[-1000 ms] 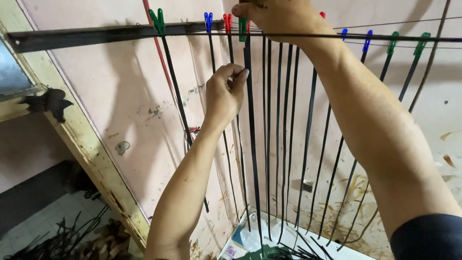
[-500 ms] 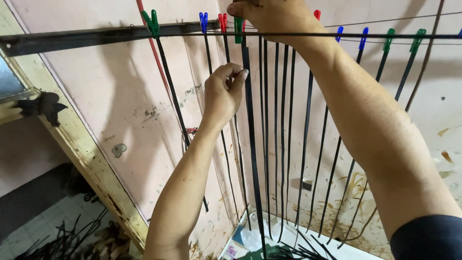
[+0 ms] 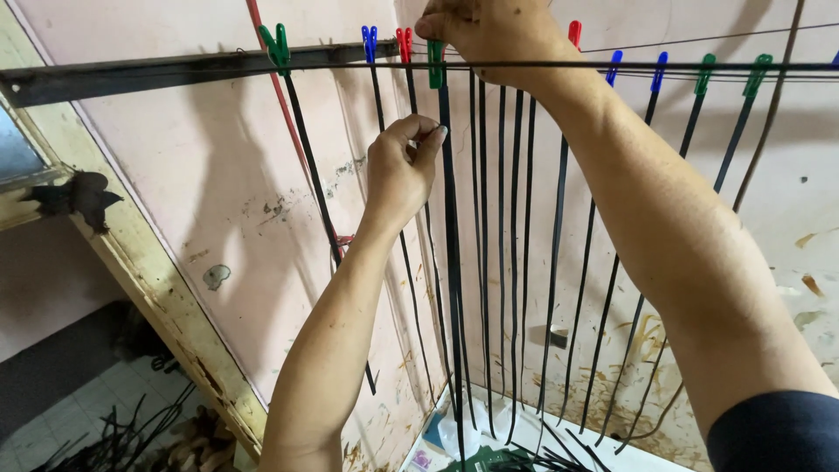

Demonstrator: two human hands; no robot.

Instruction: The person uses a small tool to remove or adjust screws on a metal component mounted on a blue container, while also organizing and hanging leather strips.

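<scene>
A rough home workshop or drying corner; a stained, peeling pink plaster wall (image 3: 218,201) fills the frame; long black strips (image 3: 454,288) hang from coloured plastic clothes pegs (image 3: 280,45) along a thin wire (image 3: 699,66) across the top; a worn wooden frame (image 3: 131,262) slants at left.

Small colourful packet (image 3: 422,457) lies low beside white tray (image 3: 533,428).

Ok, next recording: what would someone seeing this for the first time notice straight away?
A row of long thin black strips hangs from a taut dark line, each clipped by a small coloured plastic clothes peg in green, blue or red, against a stained pink wall. The right hand is up at the line by a green peg, while the left hand pinches a strip just below. At lower left, more black strips lie on the floor.
</scene>
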